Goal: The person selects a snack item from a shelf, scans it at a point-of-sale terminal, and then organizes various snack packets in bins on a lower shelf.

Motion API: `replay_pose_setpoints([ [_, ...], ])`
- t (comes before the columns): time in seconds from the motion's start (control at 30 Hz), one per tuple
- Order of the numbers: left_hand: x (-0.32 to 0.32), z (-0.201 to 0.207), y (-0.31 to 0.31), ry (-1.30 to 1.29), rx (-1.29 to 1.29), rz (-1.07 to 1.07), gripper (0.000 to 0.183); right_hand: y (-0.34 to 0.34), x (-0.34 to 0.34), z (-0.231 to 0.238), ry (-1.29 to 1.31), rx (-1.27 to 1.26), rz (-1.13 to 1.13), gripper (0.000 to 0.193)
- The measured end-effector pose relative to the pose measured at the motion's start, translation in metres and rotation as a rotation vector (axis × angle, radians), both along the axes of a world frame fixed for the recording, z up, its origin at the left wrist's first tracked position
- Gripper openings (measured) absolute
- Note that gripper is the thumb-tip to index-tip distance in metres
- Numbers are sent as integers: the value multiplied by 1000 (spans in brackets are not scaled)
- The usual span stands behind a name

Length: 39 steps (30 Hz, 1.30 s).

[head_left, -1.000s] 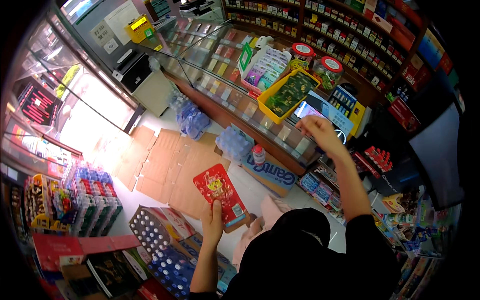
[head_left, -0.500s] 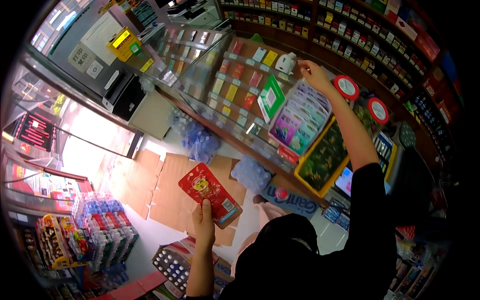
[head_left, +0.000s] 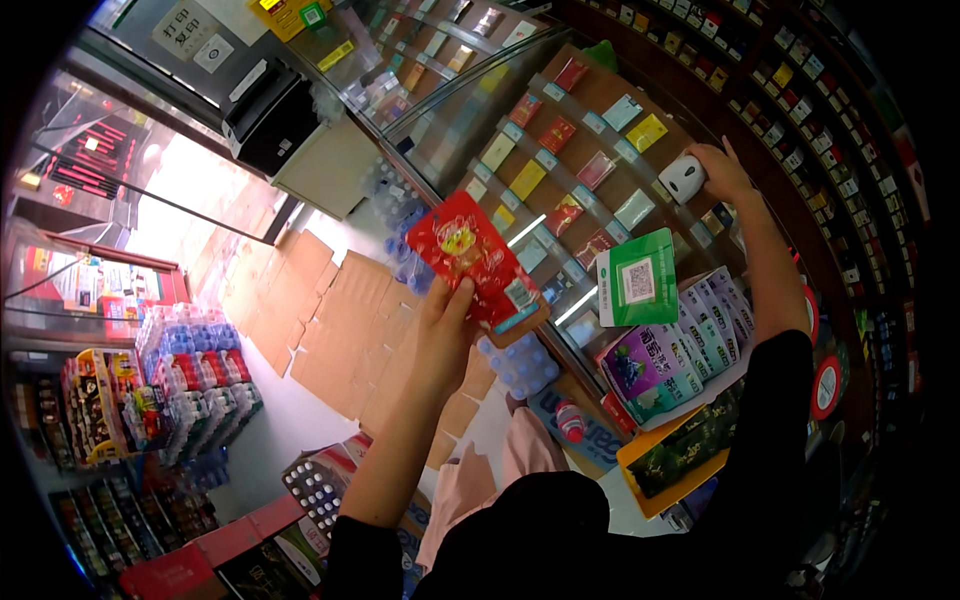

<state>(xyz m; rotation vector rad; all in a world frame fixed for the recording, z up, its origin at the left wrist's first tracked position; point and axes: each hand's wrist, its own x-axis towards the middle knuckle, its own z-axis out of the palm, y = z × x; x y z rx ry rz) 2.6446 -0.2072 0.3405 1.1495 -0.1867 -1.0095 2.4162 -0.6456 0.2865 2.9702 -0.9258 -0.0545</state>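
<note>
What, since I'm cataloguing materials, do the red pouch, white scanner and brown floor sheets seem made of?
Red pouch: probably satiny plastic film; its face looks thin, smooth and printed. White scanner: likely smooth, hard plastic, from its rounded shell. Brown floor sheets: apparently matte cardboard, given their creases and tan colour.

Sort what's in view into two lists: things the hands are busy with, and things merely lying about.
In use:
red packet, held in the left hand
white handheld device, with the right hand on it

Just lying about:
green sign
yellow tray
flattened cardboard
stacked bottle packs
</note>
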Motion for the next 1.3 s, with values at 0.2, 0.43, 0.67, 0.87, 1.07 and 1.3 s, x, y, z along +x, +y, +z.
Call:
replay_pose_setpoints([
  [0.2,5,2,-61,81,-175,-51,30,30,7,65,-330,310,37,52],
  [0.43,-7,20,-115,-82,-138,-116,28,128,22,157,-325,274,567,40],
  [0.67,-17,20,-125,-144,-127,-75,27,156,4,157,-265,197,542,28],
  [0.87,-18,21,-119,-179,-268,-57,28,161,-2,154,-318,163,598,29],
  [1.07,-12,36,-105,-159,-247,-61,29,147,-8,155,-338,288,473,32],
  [1.3,8,43,-103,-230,-204,-46,28,176,9,167,-303,259,500,31],
])
